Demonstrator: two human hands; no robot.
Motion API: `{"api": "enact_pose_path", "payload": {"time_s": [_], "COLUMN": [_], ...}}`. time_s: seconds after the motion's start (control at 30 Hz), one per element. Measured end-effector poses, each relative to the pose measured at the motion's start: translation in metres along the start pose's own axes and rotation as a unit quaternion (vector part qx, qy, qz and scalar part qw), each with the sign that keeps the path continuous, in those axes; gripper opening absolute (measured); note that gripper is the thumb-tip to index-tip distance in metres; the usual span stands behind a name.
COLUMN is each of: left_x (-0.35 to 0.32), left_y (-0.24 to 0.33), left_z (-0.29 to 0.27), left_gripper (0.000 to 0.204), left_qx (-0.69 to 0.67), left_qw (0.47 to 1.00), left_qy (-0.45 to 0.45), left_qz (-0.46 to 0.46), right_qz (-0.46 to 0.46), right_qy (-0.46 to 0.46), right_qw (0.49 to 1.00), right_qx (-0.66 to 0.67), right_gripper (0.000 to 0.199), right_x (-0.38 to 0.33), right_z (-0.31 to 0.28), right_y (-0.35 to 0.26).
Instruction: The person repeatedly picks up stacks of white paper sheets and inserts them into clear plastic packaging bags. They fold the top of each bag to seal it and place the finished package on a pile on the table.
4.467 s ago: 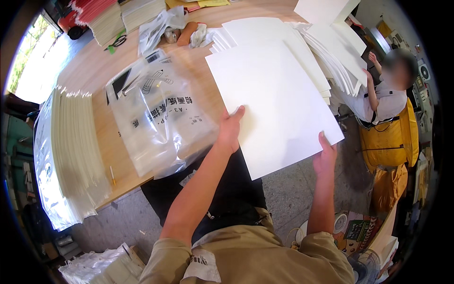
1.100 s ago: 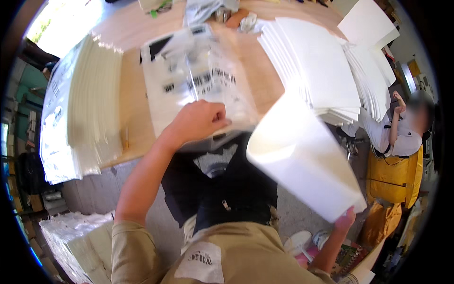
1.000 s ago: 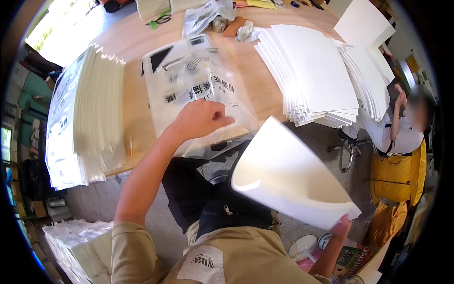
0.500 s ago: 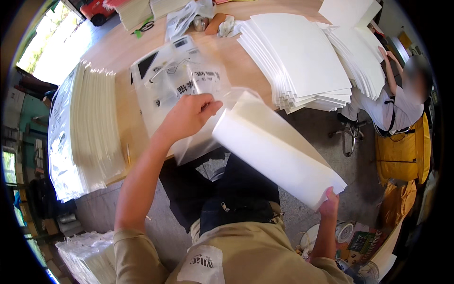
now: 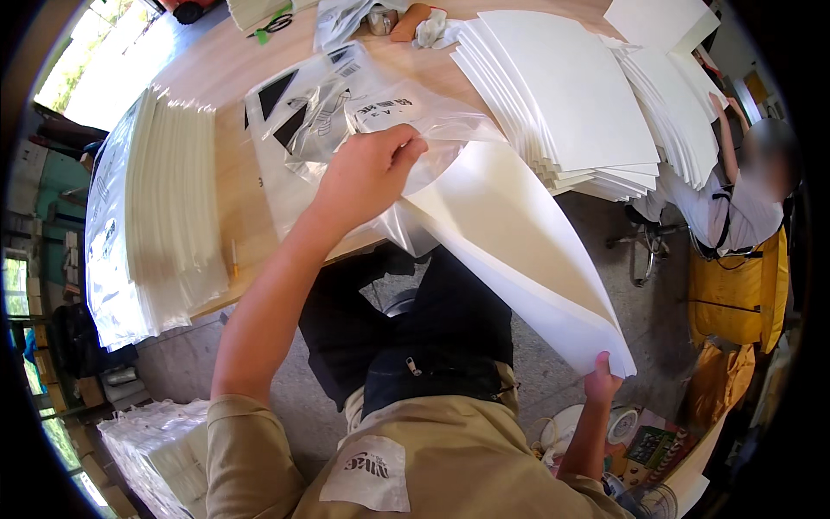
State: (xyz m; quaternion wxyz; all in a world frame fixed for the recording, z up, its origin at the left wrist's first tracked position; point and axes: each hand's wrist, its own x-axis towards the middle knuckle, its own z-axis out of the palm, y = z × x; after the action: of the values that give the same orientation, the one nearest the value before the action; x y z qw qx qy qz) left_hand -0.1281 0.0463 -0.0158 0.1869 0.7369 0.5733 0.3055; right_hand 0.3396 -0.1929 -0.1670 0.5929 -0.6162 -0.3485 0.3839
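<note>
My left hand (image 5: 370,170) grips the open edge of a clear plastic bag (image 5: 346,121) with black print that lies on the wooden table (image 5: 216,78). My right hand (image 5: 603,377) holds the near corner of a large curled white sheet (image 5: 519,251). The sheet's far end sits inside the bag's mouth, right under my left hand. The sheet slopes down from the table edge toward my lap.
A tall stack of white sheets (image 5: 571,95) lies at the table's right. Bagged sheets (image 5: 164,208) are piled at the left, more (image 5: 164,450) on the floor. Another person (image 5: 743,199) sits at the right beside a yellow bin (image 5: 739,285). Scissors (image 5: 272,23) lie far back.
The white sheet was lifted off the table, curled, and its far end has slid into the bag's mouth. My left hand moved from the sheet to the bag and holds its edge.
</note>
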Motion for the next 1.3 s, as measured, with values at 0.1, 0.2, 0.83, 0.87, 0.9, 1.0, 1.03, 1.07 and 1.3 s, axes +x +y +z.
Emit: {"api": "enact_pose_path", "payload": {"time_s": [0.1,0.2,0.83,0.87,0.9,1.0,1.03,1.07,1.3], "left_x": [-0.004,-0.009,-0.059,-0.061,-0.062,-0.067,-0.069,-0.072,-0.081], "left_y": [0.01,0.022,0.087,0.089,0.092,0.098,0.099,0.1,0.086], "left_z": [0.011,0.025,0.064,0.066,0.067,0.07,0.071,0.072,0.058], "left_gripper": [0.014,0.011,0.02,0.022,0.022,0.026,0.027,0.027,0.056], "left_qx": [0.125,0.206,0.095,0.091,0.083,0.057,0.064,0.07,0.067], "left_qw": [0.988,0.97,0.978,0.978,0.979,0.982,0.983,0.985,0.989], "left_qy": [0.047,0.055,-0.03,-0.029,-0.027,-0.016,-0.017,-0.017,0.05], "left_qz": [0.083,0.121,0.181,0.184,0.184,0.181,0.17,0.157,0.122], "right_qz": [-0.095,-0.164,-0.092,-0.067,-0.069,-0.097,-0.137,-0.177,-0.183], "right_qy": [-0.061,-0.065,-0.137,-0.138,-0.13,-0.121,-0.13,-0.14,-0.139], "right_qw": [0.99,0.969,0.977,0.981,0.982,0.985,0.977,0.967,0.973], "right_qx": [-0.09,-0.174,-0.137,-0.121,-0.118,-0.081,-0.099,-0.118,-0.028], "right_gripper": [0.055,0.056,0.044,0.04,0.04,0.037,0.037,0.036,0.033], "right_x": [0.003,0.002,-0.021,-0.022,-0.02,-0.011,-0.007,-0.003,0.013], "right_z": [0.005,0.015,0.148,0.166,0.178,0.215,0.228,0.239,0.272], "right_y": [-0.004,-0.004,-0.018,-0.028,-0.027,-0.026,-0.03,-0.036,-0.031]}}
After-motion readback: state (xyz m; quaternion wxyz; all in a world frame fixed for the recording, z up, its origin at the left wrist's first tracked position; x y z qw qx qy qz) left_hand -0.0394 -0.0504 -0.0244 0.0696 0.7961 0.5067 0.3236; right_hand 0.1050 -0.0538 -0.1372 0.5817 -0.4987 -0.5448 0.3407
